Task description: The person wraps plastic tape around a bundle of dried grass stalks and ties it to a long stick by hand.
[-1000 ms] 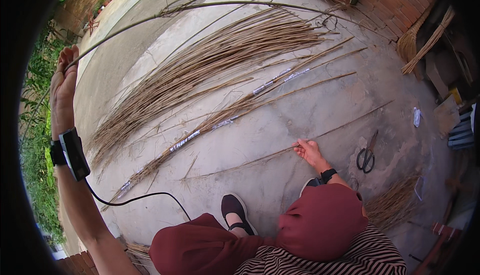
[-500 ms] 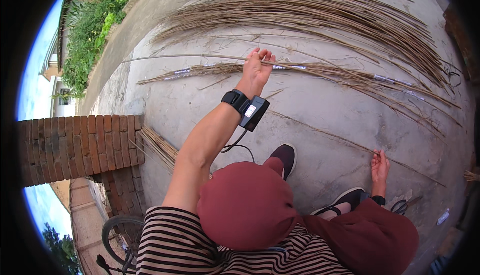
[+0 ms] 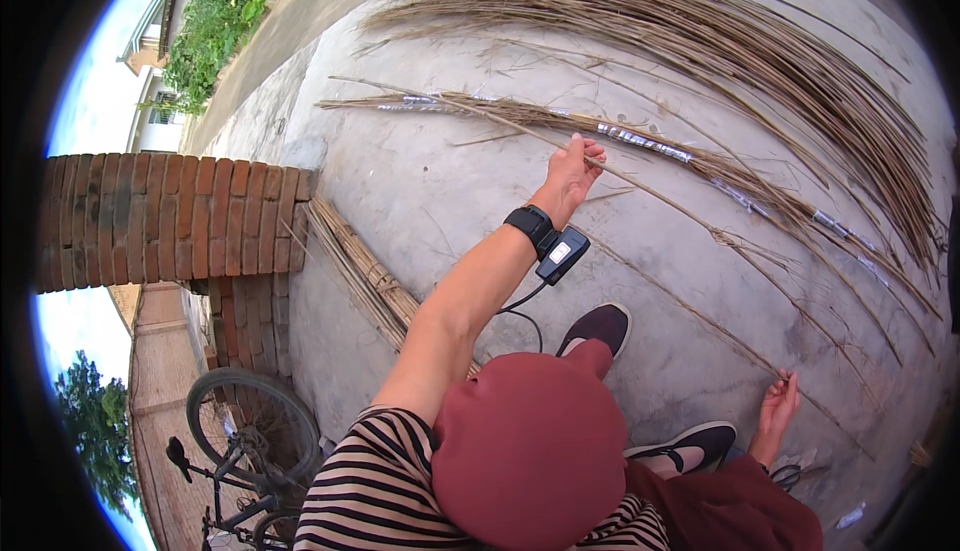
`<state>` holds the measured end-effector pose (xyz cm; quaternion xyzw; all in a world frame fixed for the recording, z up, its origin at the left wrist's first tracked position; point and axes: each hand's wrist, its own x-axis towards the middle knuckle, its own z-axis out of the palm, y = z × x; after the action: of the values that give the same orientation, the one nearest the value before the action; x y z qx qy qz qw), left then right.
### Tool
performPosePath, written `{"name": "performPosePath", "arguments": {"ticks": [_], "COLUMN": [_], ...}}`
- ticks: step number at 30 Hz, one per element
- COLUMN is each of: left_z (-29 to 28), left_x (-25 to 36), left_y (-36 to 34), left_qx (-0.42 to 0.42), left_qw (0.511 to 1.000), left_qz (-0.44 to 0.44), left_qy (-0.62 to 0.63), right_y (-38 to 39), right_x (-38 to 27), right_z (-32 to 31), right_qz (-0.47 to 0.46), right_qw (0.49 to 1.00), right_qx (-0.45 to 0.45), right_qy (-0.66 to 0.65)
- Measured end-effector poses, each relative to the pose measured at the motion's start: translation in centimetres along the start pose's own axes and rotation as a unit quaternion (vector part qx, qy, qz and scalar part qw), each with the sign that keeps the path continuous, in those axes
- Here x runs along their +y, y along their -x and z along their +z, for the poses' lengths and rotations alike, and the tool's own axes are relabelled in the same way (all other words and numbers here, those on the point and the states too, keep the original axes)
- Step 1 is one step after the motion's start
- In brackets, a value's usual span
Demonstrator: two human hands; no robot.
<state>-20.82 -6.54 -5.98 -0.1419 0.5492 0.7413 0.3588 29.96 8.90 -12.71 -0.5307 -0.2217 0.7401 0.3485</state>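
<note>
My left hand (image 3: pixel 572 173) is closed around a long thin stalk (image 3: pixel 655 194), which slants from far left to near right and branches toward its right end. Just beyond this hand, a long bundle of stalks (image 3: pixel 720 169) lies on the concrete, bound in places with silvery printed wrapping (image 3: pixel 643 141). Low on the right, my right hand (image 3: pixel 776 406) pinches another thin stalk (image 3: pixel 690 308) between thumb and fingers. That stalk runs up and left, beneath the left wrist.
A large spread of loose stalks (image 3: pixel 780 76) covers the far ground. Another tied bundle (image 3: pixel 370 276) lies by the brick wall (image 3: pixel 170 216) on the left. A bicycle (image 3: pixel 250 441) stands below that wall. Dark-handled scissors (image 3: pixel 787 477) lie beside my right shoe (image 3: pixel 700 443).
My left hand has drawn its stalk toward me, from above the bound bundle to its near side. My right hand keeps its stalk. The whole view has shifted and turned somewhat.
</note>
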Motion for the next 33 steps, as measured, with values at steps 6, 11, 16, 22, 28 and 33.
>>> {"name": "performPosePath", "arguments": {"ticks": [6,11,16,22,28,33], "left_z": [-7.7,-13.7,-14.3,-11.2,-6.3,-4.6], "left_x": [8.8,14.4,12.0,7.9,3.9,1.4], "left_y": [-6.5,-7.8,-6.6,-6.9,-8.3,-9.7], "left_qx": [0.087,0.230,0.305,0.260,0.116,0.072], "left_qw": [0.993,0.967,0.941,0.956,0.980,0.987], "left_qz": [0.076,0.107,0.106,0.019,-0.056,-0.074], "left_qy": [-0.005,-0.033,-0.098,-0.136,-0.150,-0.122], "right_y": [0.8,1.9,2.9,3.1,3.7,4.3], "right_x": [-0.5,-0.1,0.8,0.9,0.6,0.5], "right_z": [1.4,2.4,3.6,5.3,5.4,6.4], "right_qz": [0.002,0.009,0.027,0.036,0.049,0.059], "right_qw": [1.000,0.999,0.998,0.996,0.997,0.996], "right_qx": [-0.010,-0.014,-0.027,-0.040,-0.030,-0.047], "right_qy": [0.003,0.035,0.048,0.064,0.059,0.045]}}
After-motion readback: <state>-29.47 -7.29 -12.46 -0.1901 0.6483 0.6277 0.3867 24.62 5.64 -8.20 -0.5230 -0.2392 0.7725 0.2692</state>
